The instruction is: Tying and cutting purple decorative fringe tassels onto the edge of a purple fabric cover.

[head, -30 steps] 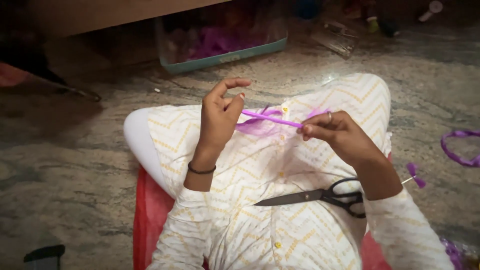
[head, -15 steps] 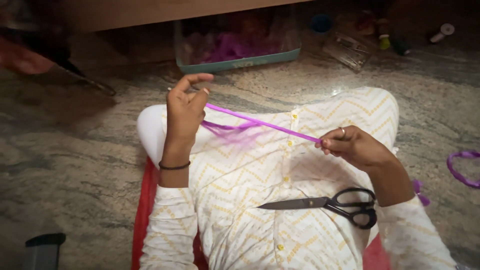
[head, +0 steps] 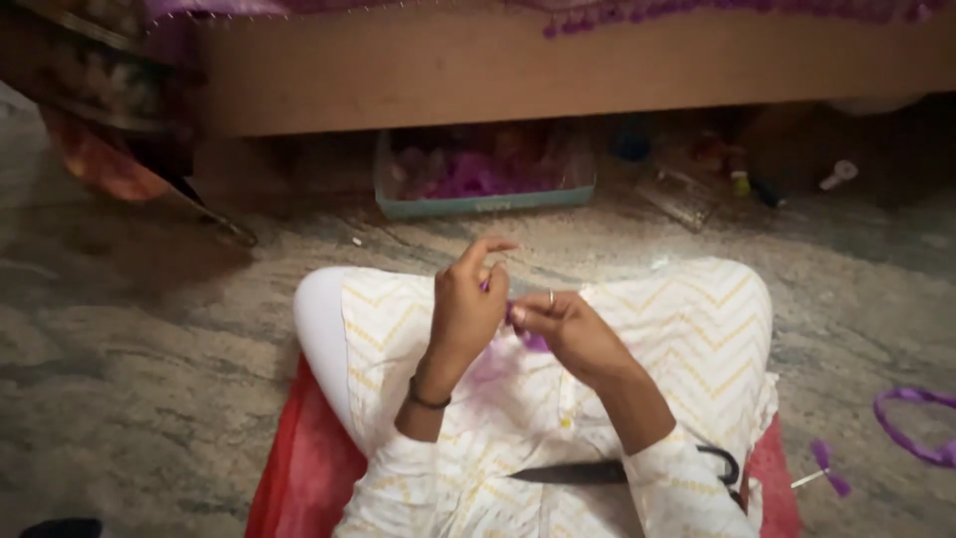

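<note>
My left hand (head: 468,304) and my right hand (head: 570,331) meet above my lap, fingertips pinched together on a thin purple ribbon (head: 532,341). Only a short bit of the ribbon shows between and below the fingers. A dark band circles my left wrist and a ring sits on my right hand. Black scissors (head: 588,473) lie on my white patterned clothing under my right forearm, blades pointing left, handles partly hidden by the sleeve.
A clear box (head: 485,174) with purple material stands under a wooden bed frame (head: 558,70) ahead. A purple ribbon loop (head: 916,426) and small purple pieces (head: 827,466) lie on the stone floor at right. A red mat (head: 299,468) lies beneath me.
My hands were apart with the ribbon stretched between them; now they have come together in front of me, the ribbon bunched at the fingertips. The view has tilted up toward the bed.
</note>
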